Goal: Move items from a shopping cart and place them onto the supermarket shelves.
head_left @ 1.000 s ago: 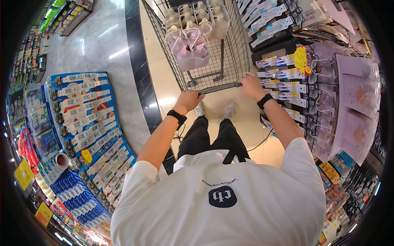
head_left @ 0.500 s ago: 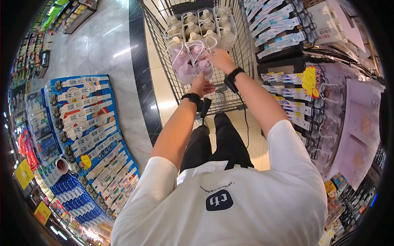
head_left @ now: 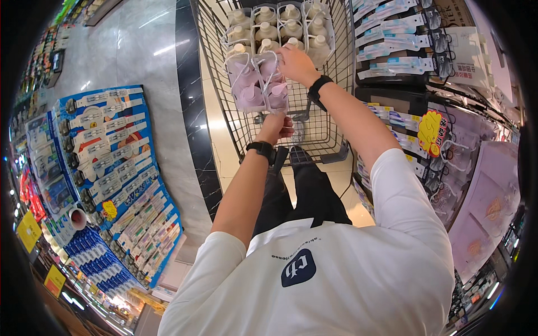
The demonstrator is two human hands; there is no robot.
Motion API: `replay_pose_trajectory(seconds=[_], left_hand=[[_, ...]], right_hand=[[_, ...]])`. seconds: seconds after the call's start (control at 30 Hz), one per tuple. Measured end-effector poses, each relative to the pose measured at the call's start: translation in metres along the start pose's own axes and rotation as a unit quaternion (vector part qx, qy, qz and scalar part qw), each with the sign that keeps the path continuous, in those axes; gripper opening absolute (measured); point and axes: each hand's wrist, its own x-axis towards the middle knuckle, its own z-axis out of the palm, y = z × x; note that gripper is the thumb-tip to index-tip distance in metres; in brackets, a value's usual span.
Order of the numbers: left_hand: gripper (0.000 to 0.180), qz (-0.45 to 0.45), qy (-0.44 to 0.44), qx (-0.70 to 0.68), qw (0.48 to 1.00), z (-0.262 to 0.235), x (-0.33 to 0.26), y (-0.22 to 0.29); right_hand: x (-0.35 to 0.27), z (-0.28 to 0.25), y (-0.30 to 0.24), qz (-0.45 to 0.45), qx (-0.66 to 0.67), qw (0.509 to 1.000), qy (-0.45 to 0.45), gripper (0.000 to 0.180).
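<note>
A clear carry bag of lilac pump bottles (head_left: 249, 96) with white cord handles is at the near side of several similar bags. My right hand (head_left: 297, 66) is closed at the bag's far right edge, its fingertips at the white cord. Just under the bag's near edge is my left hand (head_left: 273, 129), its fingers curled and its fingertips partly hidden by the bag. Beyond stand clear bags of cream-coloured bottles (head_left: 267, 32) with pale caps. All of these are in or over a metal wire shopping cart (head_left: 330, 120).
To the left, a blue display rack (head_left: 120, 145) holds hanging toothbrush packs. Hanging packs (head_left: 395, 47) and a yellow price sign (head_left: 431, 133) line the right side, close to my right arm. A grey tiled floor (head_left: 140, 50) stretches beyond the left rack.
My left hand has gone from beside the lilac bottles to under the bag's near edge, its fingers more curled. My right hand stays at the cord. The view has shifted slightly.
</note>
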Motion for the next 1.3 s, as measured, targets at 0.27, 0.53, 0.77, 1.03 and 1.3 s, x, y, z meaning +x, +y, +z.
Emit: replay_pose_trajectory(seconds=[0.27, 0.53, 0.77, 1.03, 1.3], left_hand=[[0.03, 0.015, 0.025, 0.096, 0.995, -0.003, -0.006, -0.008], [0.034, 0.131, 0.097, 0.233, 0.959, -0.03, -0.001, -0.012], [0.004, 0.248, 0.085, 0.412, 0.873, -0.032, -0.055, 0.005], [0.009, 0.604, 0.126, 0.591, 0.519, 0.004, -0.17, 0.046], [0.026, 0.41, -0.023, 0.508, 0.757, 0.121, -0.298, 0.072]], right_hand=[[0.006, 0.002, 0.013, 0.015, -0.071, 0.989, -0.131, 0.022], [-0.052, -0.036, -0.004, 0.046, -0.081, 0.993, -0.074, 0.022], [-0.145, -0.1, -0.051, 0.078, -0.024, 0.985, 0.152, 0.022], [-0.248, -0.208, -0.16, 0.134, -0.043, 0.937, 0.318, 0.02], [-0.373, -0.302, -0.248, 0.22, -0.102, 0.859, 0.451, 0.022]])
